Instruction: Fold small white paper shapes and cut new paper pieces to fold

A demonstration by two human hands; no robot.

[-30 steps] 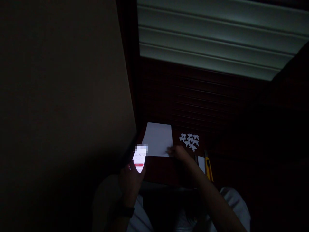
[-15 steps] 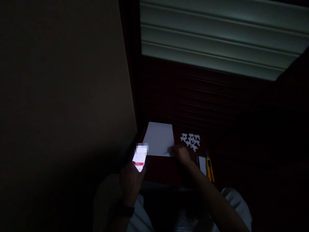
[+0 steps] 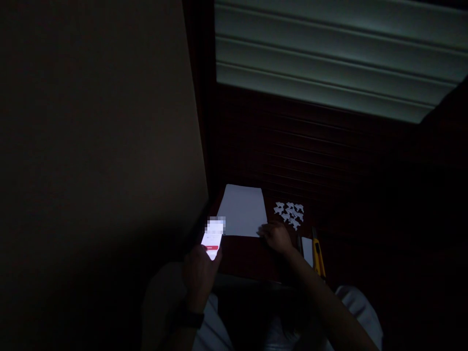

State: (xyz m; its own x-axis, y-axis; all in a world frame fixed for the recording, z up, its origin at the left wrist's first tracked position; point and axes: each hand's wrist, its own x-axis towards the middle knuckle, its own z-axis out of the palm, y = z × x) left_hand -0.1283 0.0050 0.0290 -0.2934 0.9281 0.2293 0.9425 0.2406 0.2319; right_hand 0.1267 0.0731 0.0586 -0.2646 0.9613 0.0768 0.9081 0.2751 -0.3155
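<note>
In the dark head view, my left hand (image 3: 199, 273) is closed around a lit smartphone (image 3: 212, 241), its thumb near a red bar on the screen. White paper (image 3: 243, 209) lies on a dark red table (image 3: 241, 256), partly behind the phone's upper end. My right hand (image 3: 277, 236) is at the paper's near right corner, fingers bent and pinched on it. The dim light hides exactly how the fingertips meet the corner.
Several small white cut-out pieces (image 3: 289, 213) lie in a cluster right of the paper. Nearer me are a yellow utility knife (image 3: 318, 257), a narrow white strip (image 3: 307, 250) and a thin dark tool (image 3: 300, 243). A wall (image 3: 109, 122) rises on the left, pale slats (image 3: 310, 58) ahead.
My right hand has shifted slightly right along the paper's near corner, and the paper's right edge reaches a little further right. The left hand and phone hold nearly still.
</note>
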